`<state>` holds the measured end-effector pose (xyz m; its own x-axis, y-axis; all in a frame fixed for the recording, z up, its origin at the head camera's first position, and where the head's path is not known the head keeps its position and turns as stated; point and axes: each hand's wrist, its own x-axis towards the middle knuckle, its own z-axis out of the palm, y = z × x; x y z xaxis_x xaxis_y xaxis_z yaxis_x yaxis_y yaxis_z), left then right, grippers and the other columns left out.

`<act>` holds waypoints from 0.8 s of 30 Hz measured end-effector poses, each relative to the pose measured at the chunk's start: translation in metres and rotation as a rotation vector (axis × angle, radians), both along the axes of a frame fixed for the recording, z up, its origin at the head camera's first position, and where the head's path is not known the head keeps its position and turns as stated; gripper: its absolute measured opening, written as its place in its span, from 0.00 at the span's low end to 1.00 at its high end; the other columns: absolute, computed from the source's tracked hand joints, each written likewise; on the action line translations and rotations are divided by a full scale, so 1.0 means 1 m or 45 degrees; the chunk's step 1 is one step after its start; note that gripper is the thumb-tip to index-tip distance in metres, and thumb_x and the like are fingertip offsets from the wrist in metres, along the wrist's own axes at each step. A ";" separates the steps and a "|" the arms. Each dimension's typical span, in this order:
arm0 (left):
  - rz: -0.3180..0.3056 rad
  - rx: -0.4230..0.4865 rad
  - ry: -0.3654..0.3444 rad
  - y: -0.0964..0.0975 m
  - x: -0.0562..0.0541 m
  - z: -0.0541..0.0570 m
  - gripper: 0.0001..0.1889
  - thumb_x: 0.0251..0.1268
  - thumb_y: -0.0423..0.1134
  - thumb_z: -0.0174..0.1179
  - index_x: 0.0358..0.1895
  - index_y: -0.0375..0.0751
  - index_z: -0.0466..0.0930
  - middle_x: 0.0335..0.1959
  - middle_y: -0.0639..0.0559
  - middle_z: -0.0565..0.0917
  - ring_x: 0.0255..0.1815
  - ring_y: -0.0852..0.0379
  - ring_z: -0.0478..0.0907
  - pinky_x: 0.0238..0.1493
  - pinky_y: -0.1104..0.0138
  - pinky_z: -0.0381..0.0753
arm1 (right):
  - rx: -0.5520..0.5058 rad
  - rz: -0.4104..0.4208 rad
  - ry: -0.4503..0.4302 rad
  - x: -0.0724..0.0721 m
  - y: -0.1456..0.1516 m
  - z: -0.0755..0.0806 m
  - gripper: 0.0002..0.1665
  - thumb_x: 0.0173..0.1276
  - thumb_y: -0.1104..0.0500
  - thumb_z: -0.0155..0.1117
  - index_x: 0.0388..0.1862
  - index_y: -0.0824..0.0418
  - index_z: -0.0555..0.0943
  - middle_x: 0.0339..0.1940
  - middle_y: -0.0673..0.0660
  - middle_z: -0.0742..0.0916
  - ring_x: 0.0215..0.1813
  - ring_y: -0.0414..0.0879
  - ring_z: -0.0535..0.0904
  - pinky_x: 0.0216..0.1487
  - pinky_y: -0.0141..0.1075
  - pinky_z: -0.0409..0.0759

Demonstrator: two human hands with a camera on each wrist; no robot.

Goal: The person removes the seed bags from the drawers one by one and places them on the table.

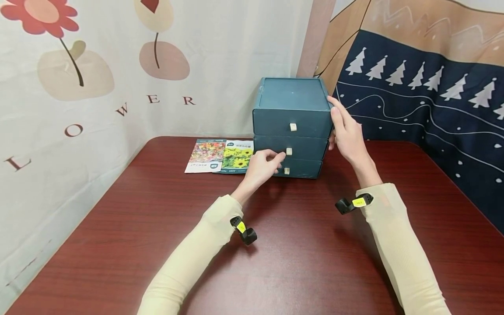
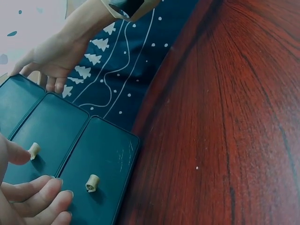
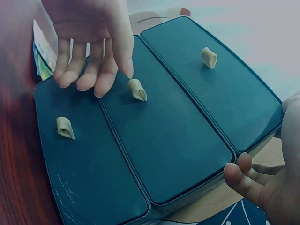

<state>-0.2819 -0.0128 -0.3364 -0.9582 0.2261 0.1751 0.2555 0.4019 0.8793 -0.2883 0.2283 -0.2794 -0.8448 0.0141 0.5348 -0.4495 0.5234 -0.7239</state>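
Observation:
A dark teal three-drawer box [image 1: 293,94] stands at the back of the table, all its drawers pushed in. Each drawer front carries a small cream pull tab. My left hand [image 1: 263,167] is in front of the lower drawers, its thumb tip right at the middle drawer's tab [image 3: 137,90]. The fingers of that hand extend loosely below the thumb, before the bottom drawer [image 2: 101,154]. At the box's right side, my right hand [image 1: 348,135] rests against the upper edge and side with its fingers fairly straight.
Two flower-printed seed packets, one multicoloured [image 1: 208,154] and one yellow [image 1: 237,155], lie left of the box. A flower-printed curtain [image 1: 220,105] hangs behind, and a navy cloth with white trees [image 1: 417,100] hangs at right. The table [image 1: 287,258] is reddish-brown wood.

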 end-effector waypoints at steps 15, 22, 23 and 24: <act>0.078 -0.033 -0.046 -0.002 -0.003 -0.002 0.19 0.75 0.49 0.56 0.37 0.37 0.88 0.29 0.48 0.88 0.29 0.50 0.85 0.37 0.63 0.82 | -0.011 0.013 0.002 0.002 -0.002 0.003 0.29 0.83 0.42 0.40 0.79 0.42 0.65 0.20 0.71 0.78 0.15 0.47 0.74 0.22 0.32 0.77; 0.073 -0.064 -0.134 -0.001 -0.004 -0.006 0.19 0.75 0.49 0.56 0.37 0.37 0.89 0.28 0.47 0.88 0.34 0.43 0.87 0.39 0.62 0.81 | -0.013 0.005 -0.011 -0.001 0.000 0.002 0.29 0.84 0.43 0.40 0.79 0.44 0.64 0.23 0.74 0.78 0.14 0.45 0.73 0.22 0.32 0.76; 0.070 -0.066 -0.146 -0.001 -0.003 -0.007 0.19 0.75 0.49 0.56 0.37 0.37 0.89 0.28 0.47 0.88 0.34 0.43 0.87 0.39 0.62 0.81 | -0.013 0.005 -0.013 -0.002 0.000 0.002 0.29 0.84 0.44 0.40 0.80 0.44 0.63 0.23 0.74 0.78 0.14 0.44 0.73 0.22 0.32 0.76; 0.068 -0.065 -0.153 -0.001 -0.003 -0.007 0.19 0.75 0.49 0.56 0.37 0.37 0.89 0.28 0.47 0.88 0.34 0.44 0.87 0.40 0.62 0.82 | -0.013 0.005 -0.013 -0.002 0.000 0.002 0.29 0.84 0.44 0.40 0.80 0.44 0.63 0.23 0.74 0.78 0.14 0.44 0.73 0.22 0.31 0.76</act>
<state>-0.2853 -0.0140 -0.3438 -0.9825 0.1801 0.0477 0.1266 0.4570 0.8804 -0.2901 0.2285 -0.2778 -0.8503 0.0161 0.5260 -0.4441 0.5144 -0.7336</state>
